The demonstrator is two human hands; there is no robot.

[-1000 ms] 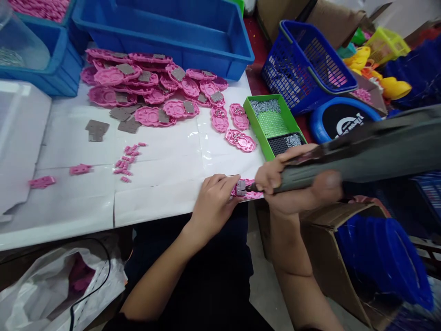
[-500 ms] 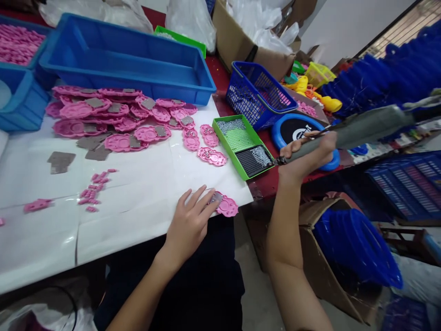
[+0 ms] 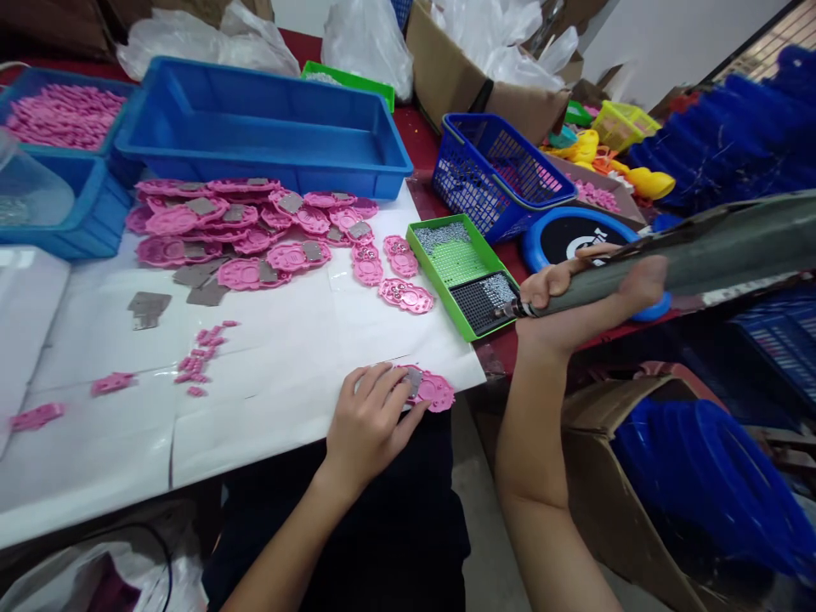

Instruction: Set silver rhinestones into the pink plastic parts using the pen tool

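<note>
My left hand (image 3: 371, 421) lies flat on a pink plastic part (image 3: 434, 390) with a grey metal plate, at the near right corner of the white table (image 3: 274, 348). My right hand (image 3: 577, 302) grips a long grey electric screwdriver (image 3: 688, 255). Its tip hangs over the black section of a green screw tray (image 3: 462, 272) holding small silver screws. A pile of the same pink parts (image 3: 248, 225) spreads across the table's far side. Loose grey plates (image 3: 148, 306) and small pink bits (image 3: 204, 357) lie at mid-left.
A large blue bin (image 3: 268, 127) stands behind the pile, with another bin of pink pieces (image 3: 57, 119) at far left. A blue basket (image 3: 503, 170), a blue disc (image 3: 574, 238) and yellow toys (image 3: 637, 178) sit to the right. A cardboard box (image 3: 637, 476) stands by my right arm.
The screwdriver has lifted off the pink part and swung right to the green tray. My left hand has stayed on the part. The view has tilted upward.
</note>
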